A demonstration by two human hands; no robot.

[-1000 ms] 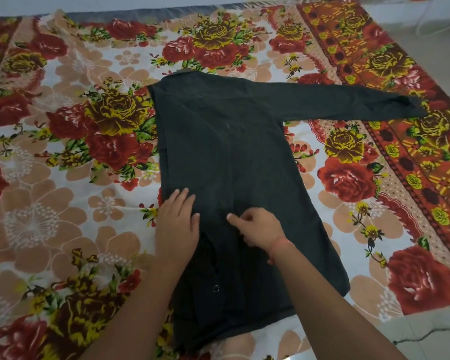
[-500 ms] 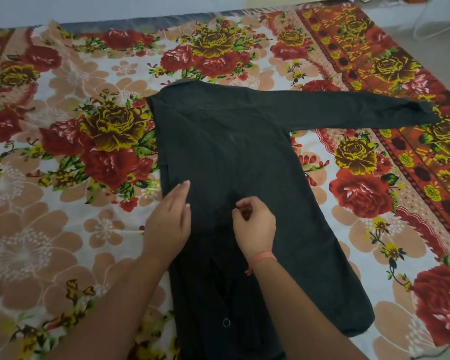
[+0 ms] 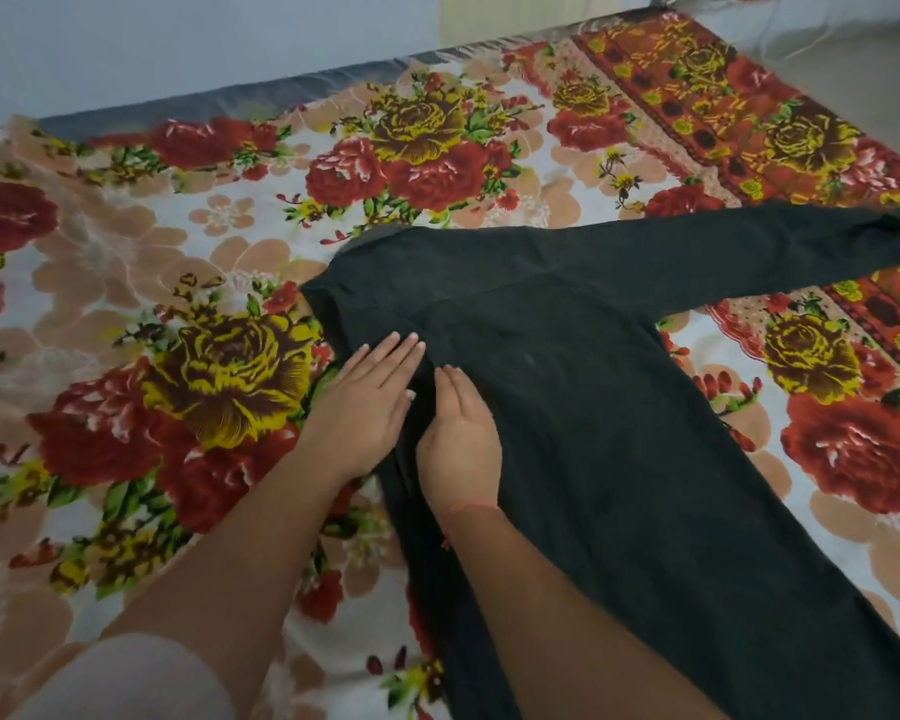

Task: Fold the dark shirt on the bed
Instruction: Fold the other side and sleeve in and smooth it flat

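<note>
On the bed: I see the dark long-sleeved cloth shirt (image 3: 619, 407) lying flat on the floral red, yellow and cream bedsheet (image 3: 178, 283).
Shirt layout: left side folded inward; one sleeve (image 3: 723, 257) extended from the shirt toward the bed's right edge.
Left hand (image 3: 370, 407): flat, fingers together, palm down, pressing the shirt's folded left edge.
Right hand (image 3: 461, 444): flat on the shirt, just beside the left hand, fingers extended, gripping nothing.
Right wrist: thin red thread band (image 3: 468, 509).
</note>
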